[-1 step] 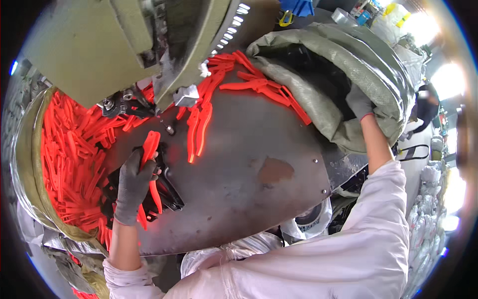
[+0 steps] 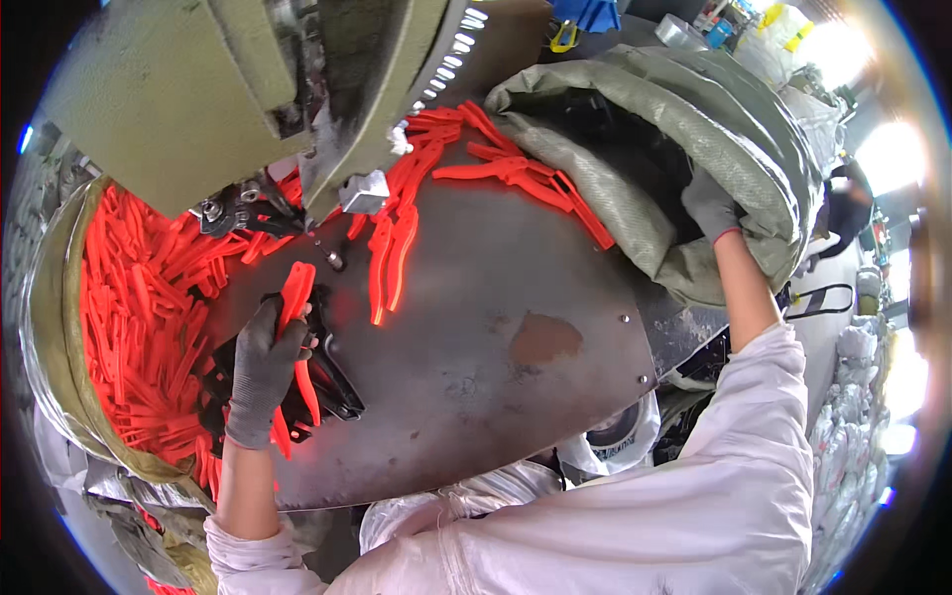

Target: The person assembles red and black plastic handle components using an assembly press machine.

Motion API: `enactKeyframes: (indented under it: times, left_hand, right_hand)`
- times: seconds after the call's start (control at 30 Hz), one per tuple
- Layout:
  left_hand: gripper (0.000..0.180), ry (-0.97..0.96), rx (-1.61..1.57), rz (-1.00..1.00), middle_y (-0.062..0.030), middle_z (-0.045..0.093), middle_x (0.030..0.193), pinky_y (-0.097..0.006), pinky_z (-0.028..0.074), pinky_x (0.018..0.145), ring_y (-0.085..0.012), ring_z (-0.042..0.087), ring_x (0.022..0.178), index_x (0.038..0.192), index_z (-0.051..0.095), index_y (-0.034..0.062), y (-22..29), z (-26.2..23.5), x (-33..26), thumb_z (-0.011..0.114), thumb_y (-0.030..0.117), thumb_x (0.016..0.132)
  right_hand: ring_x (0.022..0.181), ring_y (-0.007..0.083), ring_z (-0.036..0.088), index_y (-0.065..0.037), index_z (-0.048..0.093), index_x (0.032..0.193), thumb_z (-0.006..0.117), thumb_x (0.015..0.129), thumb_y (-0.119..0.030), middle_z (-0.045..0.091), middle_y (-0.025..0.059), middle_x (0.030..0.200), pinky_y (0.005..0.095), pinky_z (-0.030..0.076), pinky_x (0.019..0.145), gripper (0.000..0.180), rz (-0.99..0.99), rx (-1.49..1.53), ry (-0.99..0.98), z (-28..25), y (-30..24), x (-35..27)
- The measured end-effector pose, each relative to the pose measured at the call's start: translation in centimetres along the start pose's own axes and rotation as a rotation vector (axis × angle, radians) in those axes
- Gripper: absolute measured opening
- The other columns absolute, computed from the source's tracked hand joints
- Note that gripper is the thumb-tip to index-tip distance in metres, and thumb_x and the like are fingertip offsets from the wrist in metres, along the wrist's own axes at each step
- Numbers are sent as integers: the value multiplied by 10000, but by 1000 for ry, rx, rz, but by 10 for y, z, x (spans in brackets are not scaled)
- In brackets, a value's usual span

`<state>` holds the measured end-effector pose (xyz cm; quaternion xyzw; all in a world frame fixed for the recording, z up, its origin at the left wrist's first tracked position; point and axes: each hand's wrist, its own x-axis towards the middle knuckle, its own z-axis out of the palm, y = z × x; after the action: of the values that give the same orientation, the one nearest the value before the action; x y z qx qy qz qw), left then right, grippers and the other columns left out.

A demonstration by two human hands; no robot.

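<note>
The grey-gloved left hand [image 2: 260, 372] has its fingers closed round a slim, curved, red plastic handle [image 2: 297, 288] near the left edge of the dark metal bench [image 2: 451, 307]. The grey-gloved right hand [image 2: 708, 205] is inside an open green woven sack [image 2: 585, 169] at the bench's far right corner, its grip hidden.

A blue article [image 2: 592, 14] is located at the far side, with a yellow part [image 2: 563, 38] just beside it. To its right: a silver ring-shaped item [image 2: 681, 34], a blue container [image 2: 719, 35] and a white-and-yellow bag [image 2: 776, 38]. A person in dark clothing [image 2: 851, 210] is positioned at far right. A black loop [image 2: 821, 313] is at right, nearer. White bundles [image 2: 845, 407] line the right edge, below bright light areas [image 2: 892, 159].
</note>
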<state>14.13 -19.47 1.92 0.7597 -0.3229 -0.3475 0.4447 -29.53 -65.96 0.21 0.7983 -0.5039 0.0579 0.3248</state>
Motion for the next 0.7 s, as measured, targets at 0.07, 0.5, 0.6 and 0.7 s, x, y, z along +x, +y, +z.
enactKeyframes:
  times: [0.07,0.5,0.6,0.7]
  left_hand:
    - [284,39,-10,-22,-97,614,1041,-233,523,601,-123,624,689,1151,527,-24,1,1,-1,476,61,885]
    - [276,-25,-149,-36,-96,601,1029,-253,532,662,-126,610,721,1122,536,-44,1,3,5,514,92,883]
    - [243,5,78,21,-31,615,884,-237,450,560,-85,554,644,1044,563,-15,0,0,7,550,180,899]
    - [386,7,-201,-23,-26,611,827,-226,419,555,-83,550,679,1048,577,19,3,-2,10,505,382,940]
  right_hand:
    - [1211,430,443,-9,506,1246,587,718,-129,487,300,1258,460,322,1049,548,11,259,-34,-37,-19,-11]
    - [1000,409,559,-29,556,1073,630,718,-129,594,233,1059,460,461,820,376,-221,1057,103,-172,-192,-55]
    - [990,385,561,-25,506,1172,598,761,-53,589,206,1067,445,461,827,421,-206,1098,263,-190,-221,-43]
    - [913,393,587,-34,490,1212,594,804,-84,610,220,974,445,477,774,425,-270,1113,311,-206,-254,-41]
